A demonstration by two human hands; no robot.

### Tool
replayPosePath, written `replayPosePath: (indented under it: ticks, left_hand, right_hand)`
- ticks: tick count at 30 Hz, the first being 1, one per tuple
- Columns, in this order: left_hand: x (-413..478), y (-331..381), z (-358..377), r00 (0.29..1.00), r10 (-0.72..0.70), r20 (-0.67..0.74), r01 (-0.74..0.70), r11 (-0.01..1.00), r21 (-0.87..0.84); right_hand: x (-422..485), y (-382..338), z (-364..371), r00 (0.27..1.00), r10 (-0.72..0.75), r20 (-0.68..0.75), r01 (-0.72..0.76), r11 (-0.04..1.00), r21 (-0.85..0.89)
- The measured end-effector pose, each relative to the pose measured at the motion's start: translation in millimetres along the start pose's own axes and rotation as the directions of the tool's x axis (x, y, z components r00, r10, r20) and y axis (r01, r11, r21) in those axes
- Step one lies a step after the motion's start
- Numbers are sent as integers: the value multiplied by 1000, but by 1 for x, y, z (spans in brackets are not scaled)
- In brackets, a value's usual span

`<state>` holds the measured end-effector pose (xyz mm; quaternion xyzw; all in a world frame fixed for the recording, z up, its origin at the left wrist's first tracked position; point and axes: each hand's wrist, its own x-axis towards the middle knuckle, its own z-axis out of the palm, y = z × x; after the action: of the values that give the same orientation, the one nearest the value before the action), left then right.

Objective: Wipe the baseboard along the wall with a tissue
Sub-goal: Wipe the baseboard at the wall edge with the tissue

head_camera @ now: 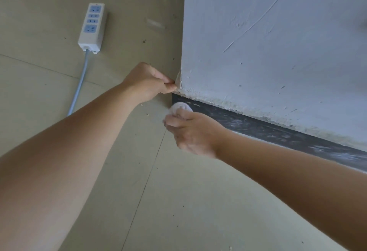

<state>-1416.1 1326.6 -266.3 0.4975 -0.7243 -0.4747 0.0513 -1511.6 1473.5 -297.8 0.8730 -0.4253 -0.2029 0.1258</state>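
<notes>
Right hand: our fingers squeeze the tissue on the baseboard.
Left hand: fingers curled together, touching the wall corner.

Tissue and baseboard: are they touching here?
Touching. The head view shows the tissue, held by the right hand, pressed flat against the baseboard at its corner end, with no gap between them.

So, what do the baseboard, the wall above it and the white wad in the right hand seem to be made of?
Baseboard: dark, likely stone or tile, faintly glossy, with mottled pale streaks. Wall: matt painted plaster; curved trowel marks and a crumbling lower edge show. Wad: soft white tissue paper, crumpled, held by the right hand.
</notes>
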Motion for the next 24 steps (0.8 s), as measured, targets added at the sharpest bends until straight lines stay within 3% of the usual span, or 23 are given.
replayPosePath:
  ticks: [2, 8, 12, 14, 17, 19, 24]
  left_hand:
    - [0, 0, 0, 1000, -16, -5, 16, 1000, 21]
    - [-2, -3, 2, 1000, -10, -22, 10, 1000, -7]
    - [-6, 0, 5, 999, 11, -35, -12, 1000, -18]
    - [-5, 2, 5, 999, 12, -48, -13, 1000, -11]
    - [-3, 3, 4, 999, -9, -51, 9, 1000, 15]
    - [-3, 2, 4, 999, -15, -41, 16, 1000, 16]
    - [-5, -1, 6, 999, -9, -39, 8, 1000, -29]
  right_hand:
    - [15, 12, 2, 999, 25, 41, -22, 997, -75]
    - [-6, 9, 18, 981, 4, 195, -6, 1000, 8]
    - [-30, -7, 15, 898, 116, 425, -208, 962, 177]
    - [-22, -12, 3, 914, 128, 385, -227, 948, 223]
    - [1, 0, -19, 997, 33, 70, -44, 986, 160]
    - [9, 18, -18, 998, 10, 62, -10, 1000, 9]
    - [-40, 28, 3, 985, 61, 162, -56, 998, -38]
